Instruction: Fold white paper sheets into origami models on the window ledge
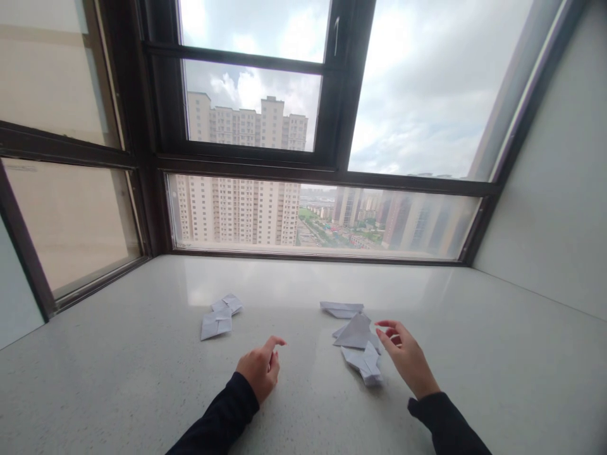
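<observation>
My left hand [260,370] hovers over the pale sill with its index finger stretched out and the other fingers curled; nothing is in it. To its upper left lie two squarish pieces of folded white paper, a nearer one [216,325] and a farther one [229,304], touching. My right hand [405,357] has thumb and fingers apart, just right of a triangular folded paper [355,332], holding nothing. Beyond that triangle is a long narrow folded paper [341,308]. Nearer to me, more folded paper [368,365] overlaps in a small pile.
The speckled white sill [156,379] runs up to dark window frames [327,169] at the back and left. A white wall [545,189] bounds the right side. Tall buildings [237,208] show outside through the glass.
</observation>
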A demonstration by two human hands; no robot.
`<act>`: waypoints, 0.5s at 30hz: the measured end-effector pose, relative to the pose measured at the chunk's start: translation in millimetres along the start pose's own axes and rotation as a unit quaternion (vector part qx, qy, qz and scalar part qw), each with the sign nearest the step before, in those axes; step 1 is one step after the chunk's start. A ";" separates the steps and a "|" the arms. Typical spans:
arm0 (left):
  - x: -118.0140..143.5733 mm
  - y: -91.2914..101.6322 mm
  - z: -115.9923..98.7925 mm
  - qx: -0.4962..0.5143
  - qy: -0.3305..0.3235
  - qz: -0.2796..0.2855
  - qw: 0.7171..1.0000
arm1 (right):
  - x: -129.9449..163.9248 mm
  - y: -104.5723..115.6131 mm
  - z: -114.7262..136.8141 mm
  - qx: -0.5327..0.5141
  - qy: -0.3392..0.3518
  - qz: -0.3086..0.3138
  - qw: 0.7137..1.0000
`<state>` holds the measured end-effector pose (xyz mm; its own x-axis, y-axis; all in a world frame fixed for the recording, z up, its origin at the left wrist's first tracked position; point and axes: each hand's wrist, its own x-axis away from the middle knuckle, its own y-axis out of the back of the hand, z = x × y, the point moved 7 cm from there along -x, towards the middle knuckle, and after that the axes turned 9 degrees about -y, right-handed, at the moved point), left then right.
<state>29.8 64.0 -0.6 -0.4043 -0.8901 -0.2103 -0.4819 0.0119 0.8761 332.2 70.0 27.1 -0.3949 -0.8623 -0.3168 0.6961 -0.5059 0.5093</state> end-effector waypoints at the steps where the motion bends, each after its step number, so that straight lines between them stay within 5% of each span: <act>1: -0.3 2.6 1.5 -0.014 0.004 -0.004 1.000 | 1.0 -2.9 5.2 -0.014 0.004 0.005 1.000; 6: -1.4 29.4 15.3 -0.113 -0.002 -0.064 0.991 | 19.8 -44.5 47.2 -0.098 0.020 0.109 0.989; 11: 0.9 54.2 62.3 -0.200 0.058 -0.136 0.969 | 65.0 -116.9 99.3 -0.152 0.031 0.284 0.946; 15: 3.5 51.7 101.9 -0.205 0.127 -0.140 0.960 | 83.9 -143.9 109.2 -0.166 0.005 0.293 0.942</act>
<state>-75.8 107.9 -0.2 -0.0748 -0.9152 -0.3960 -0.1762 -0.3787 0.9086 133.4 68.4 14.6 0.1197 -0.9904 -0.0685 0.9427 0.0918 0.3207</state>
